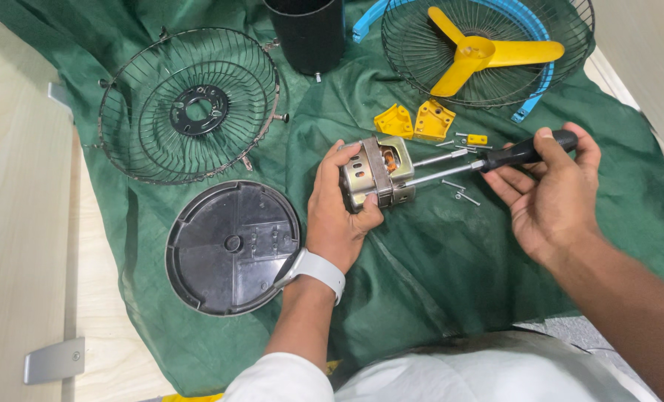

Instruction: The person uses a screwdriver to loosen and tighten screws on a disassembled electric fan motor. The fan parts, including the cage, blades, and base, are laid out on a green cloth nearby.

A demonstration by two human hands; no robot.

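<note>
My left hand (pixel 339 212) grips a small metal fan motor (pixel 378 170) with copper windings, held just above a green cloth (pixel 436 260). Its shaft points right. My right hand (pixel 551 190) holds a screwdriver (pixel 495 159) by its black handle; the metal blade reaches left to the motor's casing. A white watch sits on my left wrist. Loose screws (pixel 462 195) lie on the cloth below the screwdriver blade.
A wire fan guard (pixel 187 104) lies at upper left, a round black base plate (pixel 231 246) below it. A black cylinder (pixel 306 33) stands at top centre. A second guard holds a yellow fan blade (pixel 480 53). Two yellow brackets (pixel 414 119) lie nearby.
</note>
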